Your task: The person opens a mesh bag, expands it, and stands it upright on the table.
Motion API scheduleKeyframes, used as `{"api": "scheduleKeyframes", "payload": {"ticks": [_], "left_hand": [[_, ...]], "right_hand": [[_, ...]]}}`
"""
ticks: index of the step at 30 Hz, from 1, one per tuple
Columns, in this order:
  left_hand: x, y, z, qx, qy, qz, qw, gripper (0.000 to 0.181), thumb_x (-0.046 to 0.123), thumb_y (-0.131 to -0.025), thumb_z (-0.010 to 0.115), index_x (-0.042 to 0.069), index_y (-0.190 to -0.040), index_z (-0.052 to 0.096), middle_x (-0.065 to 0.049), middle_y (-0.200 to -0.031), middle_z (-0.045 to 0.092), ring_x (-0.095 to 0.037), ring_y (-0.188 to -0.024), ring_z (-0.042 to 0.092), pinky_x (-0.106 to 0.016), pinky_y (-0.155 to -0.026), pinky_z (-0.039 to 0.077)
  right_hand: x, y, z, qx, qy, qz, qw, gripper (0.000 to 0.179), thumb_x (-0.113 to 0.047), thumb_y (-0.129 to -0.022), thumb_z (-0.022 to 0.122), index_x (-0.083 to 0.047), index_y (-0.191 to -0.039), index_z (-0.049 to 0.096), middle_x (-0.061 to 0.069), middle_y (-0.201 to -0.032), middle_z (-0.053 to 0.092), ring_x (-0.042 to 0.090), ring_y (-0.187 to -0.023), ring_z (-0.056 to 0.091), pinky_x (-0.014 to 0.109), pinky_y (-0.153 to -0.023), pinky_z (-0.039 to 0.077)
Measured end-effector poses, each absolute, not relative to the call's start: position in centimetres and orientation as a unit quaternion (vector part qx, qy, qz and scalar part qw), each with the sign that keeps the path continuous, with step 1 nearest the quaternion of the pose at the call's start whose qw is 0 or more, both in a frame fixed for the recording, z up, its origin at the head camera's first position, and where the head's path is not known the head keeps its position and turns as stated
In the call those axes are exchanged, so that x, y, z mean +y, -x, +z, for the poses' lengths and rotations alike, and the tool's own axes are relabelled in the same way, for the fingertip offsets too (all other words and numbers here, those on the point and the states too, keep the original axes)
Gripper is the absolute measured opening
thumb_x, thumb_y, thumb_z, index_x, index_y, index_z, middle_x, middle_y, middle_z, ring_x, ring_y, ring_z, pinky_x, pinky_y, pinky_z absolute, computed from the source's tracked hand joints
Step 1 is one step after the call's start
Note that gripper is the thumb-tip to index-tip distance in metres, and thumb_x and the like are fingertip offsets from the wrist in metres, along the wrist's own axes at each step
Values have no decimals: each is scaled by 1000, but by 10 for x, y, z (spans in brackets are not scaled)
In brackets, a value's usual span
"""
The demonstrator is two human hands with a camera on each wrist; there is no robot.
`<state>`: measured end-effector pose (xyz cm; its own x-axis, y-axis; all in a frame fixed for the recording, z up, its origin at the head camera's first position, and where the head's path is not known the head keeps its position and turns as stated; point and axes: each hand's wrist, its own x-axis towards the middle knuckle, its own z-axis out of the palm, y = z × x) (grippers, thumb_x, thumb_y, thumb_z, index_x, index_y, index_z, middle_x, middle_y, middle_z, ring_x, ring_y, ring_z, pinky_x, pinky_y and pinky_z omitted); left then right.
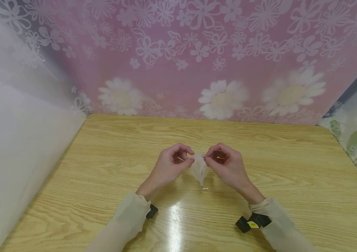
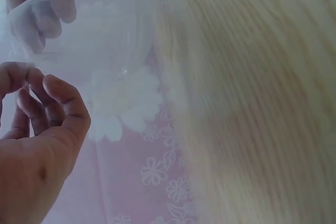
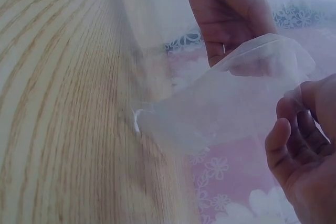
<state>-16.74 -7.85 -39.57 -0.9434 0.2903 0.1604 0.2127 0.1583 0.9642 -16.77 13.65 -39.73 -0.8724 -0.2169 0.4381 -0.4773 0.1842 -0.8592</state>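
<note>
A thin, translucent white bag [image 1: 199,169] hangs between the two hands above the table, its mouth at the top. Downward it narrows to a small white tip, like a bit of string, seen clearly in the right wrist view, where the sheer bag [image 3: 210,103] spreads wide. My left hand [image 1: 172,162] pinches the left side of its upper edge between thumb and forefinger. On the opposite side, the right hand [image 1: 228,166] pinches the same edge, fingertips close to the left ones. Through the film in the left wrist view, the right hand's fingers show faintly.
A wood-grain table [image 1: 118,140] lies under both hands, with a glare spot near the front. Behind it stands a pink flowered backdrop [image 1: 172,77]; a whitish sheet [image 1: 23,140] closes the left side and a patterned one the right. Both wrists wear black straps.
</note>
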Motion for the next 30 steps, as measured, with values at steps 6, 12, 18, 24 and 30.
{"api": "scheduleKeyframes", "payload": {"ticks": [6, 12, 18, 24, 30], "left_hand": [[-80, 165, -393, 782, -162, 600, 50, 18, 30, -97, 73, 21, -112, 72, 0, -101, 72, -19, -88, 70, -30, -76, 59], [-79, 165, -394, 777, -166, 606, 38, 8, 21, -99, 70, 17, -105, 73, -5, -97, 73, -34, -84, 71, -25, -68, 54], [-77, 166, -396, 760, -142, 634, 1, 6, 8, -94, 72, 12, -98, 69, -6, -87, 67, -20, -77, 68, -24, -69, 55], [-75, 166, -396, 758, -136, 637, -24, 6, 4, -92, 69, 4, -98, 68, -9, -86, 65, -14, -77, 64, -23, -71, 56], [-76, 166, -398, 781, -143, 605, -47, 7, 4, -89, 68, 7, -95, 69, -5, -83, 63, -14, -75, 60, -22, -66, 52]], "right_hand": [[136, 167, -398, -757, -245, 593, 127, 15, 14, -85, 71, 1, -91, 68, 13, -84, 67, 3, -76, 67, 18, -64, 58], [136, 167, -398, -754, -259, 591, 123, 16, 10, -88, 72, -2, -98, 72, 13, -90, 67, 5, -76, 67, 19, -62, 57], [137, 165, -394, -788, -215, 574, 67, 14, 0, -93, 71, -2, -107, 73, 14, -94, 68, 7, -73, 68, 24, -59, 58], [136, 164, -393, -813, -167, 558, -3, 14, -4, -95, 69, -2, -109, 73, 17, -93, 70, 19, -70, 71, 36, -57, 61], [135, 166, -395, -809, -165, 562, 58, 10, 5, -91, 70, -2, -98, 73, 17, -86, 69, 19, -65, 69, 27, -53, 57]]}}
